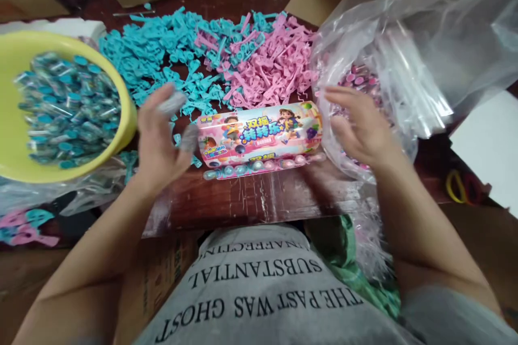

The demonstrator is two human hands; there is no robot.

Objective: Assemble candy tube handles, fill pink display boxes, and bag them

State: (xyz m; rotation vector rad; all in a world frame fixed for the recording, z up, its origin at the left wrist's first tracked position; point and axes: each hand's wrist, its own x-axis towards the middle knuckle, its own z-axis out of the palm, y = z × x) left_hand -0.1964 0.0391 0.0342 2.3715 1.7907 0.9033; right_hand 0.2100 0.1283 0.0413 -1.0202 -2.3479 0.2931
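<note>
A pink printed toy package (261, 135) lies on the dark red table (243, 199) in front of me, with a row of small blue and pink capsules along its near edge. My left hand (159, 137) hovers at its left end, fingers blurred, with a small wrapped capsule near the fingertips. My right hand (358, 126) is at the package's right end, fingers spread, pressed against a clear plastic bag (408, 59) that holds pink wrapped pieces.
A yellow bowl (125, 113) full of blue wrapped capsules sits at the left. Behind the package lie piles of teal plastic parts (162, 54) and pink plastic parts (271, 64). Cardboard boxes stand at the back. Several loose pink and teal parts lie at the lower left.
</note>
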